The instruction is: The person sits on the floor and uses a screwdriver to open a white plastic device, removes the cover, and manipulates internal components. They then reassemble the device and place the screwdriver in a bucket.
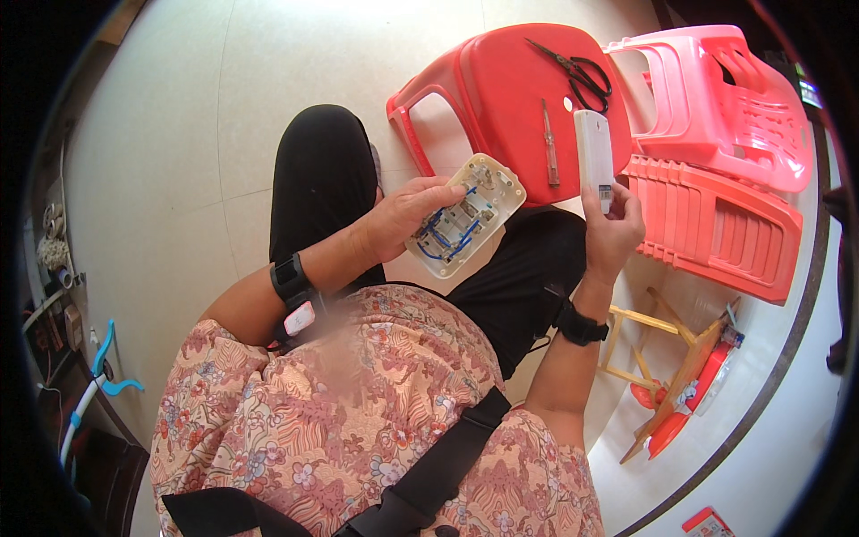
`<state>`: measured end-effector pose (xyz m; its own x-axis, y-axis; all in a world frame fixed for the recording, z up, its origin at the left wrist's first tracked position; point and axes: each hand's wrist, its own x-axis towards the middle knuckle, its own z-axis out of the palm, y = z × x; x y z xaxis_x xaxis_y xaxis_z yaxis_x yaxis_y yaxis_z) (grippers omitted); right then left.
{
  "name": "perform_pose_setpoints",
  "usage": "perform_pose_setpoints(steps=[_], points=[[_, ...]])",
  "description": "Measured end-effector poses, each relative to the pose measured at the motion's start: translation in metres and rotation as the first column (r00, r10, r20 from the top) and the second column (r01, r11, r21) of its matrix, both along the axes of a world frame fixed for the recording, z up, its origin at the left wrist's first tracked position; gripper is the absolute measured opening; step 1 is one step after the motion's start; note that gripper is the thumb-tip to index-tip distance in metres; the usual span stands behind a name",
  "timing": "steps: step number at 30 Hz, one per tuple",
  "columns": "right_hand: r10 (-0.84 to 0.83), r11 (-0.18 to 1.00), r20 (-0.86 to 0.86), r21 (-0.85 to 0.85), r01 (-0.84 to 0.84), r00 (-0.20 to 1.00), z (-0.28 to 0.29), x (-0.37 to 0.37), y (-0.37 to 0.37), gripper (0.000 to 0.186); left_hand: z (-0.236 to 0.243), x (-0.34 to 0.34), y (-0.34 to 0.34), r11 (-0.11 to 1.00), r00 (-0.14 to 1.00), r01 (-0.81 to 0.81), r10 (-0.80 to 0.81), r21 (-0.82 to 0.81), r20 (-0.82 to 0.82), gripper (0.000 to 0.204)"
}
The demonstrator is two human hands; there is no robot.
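My left hand grips an opened power strip housing, thumb over its near edge. Blue wires and metal contact pieces show inside this cream-coloured shell. Raised to the right, my right hand has its fingers closed round the lower end of a long white cover with a small label near the fingertips. The two parts are apart from each other. Beyond them, a red plastic stool carries a slim screwdriver and black-handled scissors.
Pink plastic chairs and a stack of coral-red stools stand at the right. Below them is a small wooden stool lying tipped over. Along the left edge, a white pole with blue fittings stands near assorted clutter.
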<state>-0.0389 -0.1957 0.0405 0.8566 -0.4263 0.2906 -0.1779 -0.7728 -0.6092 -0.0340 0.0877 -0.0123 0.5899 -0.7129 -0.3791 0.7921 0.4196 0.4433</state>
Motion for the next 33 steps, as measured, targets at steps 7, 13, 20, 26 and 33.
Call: perform_pose_setpoints(steps=[7,13,20,26,33], points=[[0.25,0.967,-0.007,0.058,-0.249,0.968,0.033,-0.038,0.023,0.043,-0.004,0.002,-0.001,0.999,0.999,0.031,-0.032,0.026,0.031,0.035],[0.48,0.877,-0.081,0.01,-0.48,0.874,0.054,-0.059,0.037,0.054,-0.009,-0.003,-0.004,0.992,0.996,0.035,-0.044,0.122,0.072,0.033],[0.482,0.854,-0.084,0.271,-0.445,0.872,0.046,-0.062,0.021,0.053,-0.006,-0.002,-0.001,0.983,0.988,0.107,-0.122,0.15,0.091,0.042],[0.512,0.677,0.024,0.604,-0.421,0.859,0.04,-0.073,0.011,0.052,-0.002,-0.006,-0.006,0.98,0.988,0.134,-0.144,-0.145,-0.062,0.045],[0.464,0.442,0.136,0.821,-0.362,0.875,0.026,-0.085,0.014,0.048,-0.004,-0.004,-0.005,0.835,0.931,0.338,-0.364,-0.435,0.024,0.053]])
